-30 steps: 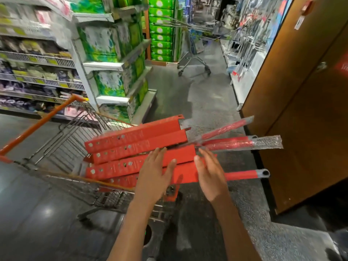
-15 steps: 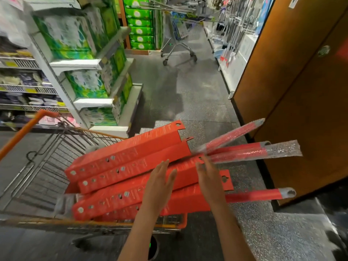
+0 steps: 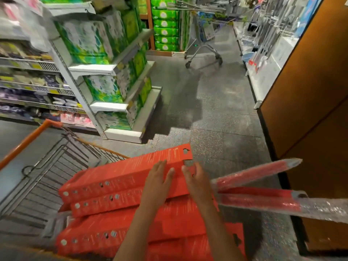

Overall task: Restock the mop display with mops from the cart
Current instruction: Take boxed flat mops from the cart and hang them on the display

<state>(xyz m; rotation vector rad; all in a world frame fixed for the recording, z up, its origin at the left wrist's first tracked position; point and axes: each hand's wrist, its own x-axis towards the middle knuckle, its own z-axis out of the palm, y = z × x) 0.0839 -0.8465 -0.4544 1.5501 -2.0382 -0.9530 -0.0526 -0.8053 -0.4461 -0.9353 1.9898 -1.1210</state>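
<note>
Head view takes in the aisle: speckled grey floor (image 3: 216, 113), white shelving (image 3: 113, 87) stacked with green printed packs on my left, a brown wooden panel (image 3: 310, 91) on my right, and beyond it the mop display (image 3: 267, 40), blurred, with thin poles hanging well apart from me. Below me sits the wire cart (image 3: 43, 178) with its orange handle, and across it lies the stack of boxed mops (image 3: 122, 204): long, flat orange cardboard sleeves with round punched holes at one end and a hang tab at the other. Their red handles (image 3: 254, 200) jut out past the cart toward the panel, wrapped in bubble film. My left hand (image 3: 160, 178) lies flat on the top box (image 3: 128, 176), fingers straight, grip apart. My right hand (image 3: 195, 178) hovers at the tab end just beside it, fingers loosely bent, grip also apart and holding nothing. I judge I am about to lift the top box. The risk, as I see it: the cardboard looks smooth, the boxes are stacked askew, and a lift from one end could slide the lower boxes off, or swing a long handle into the panel. Loose film could also slip under my fingers.
</note>
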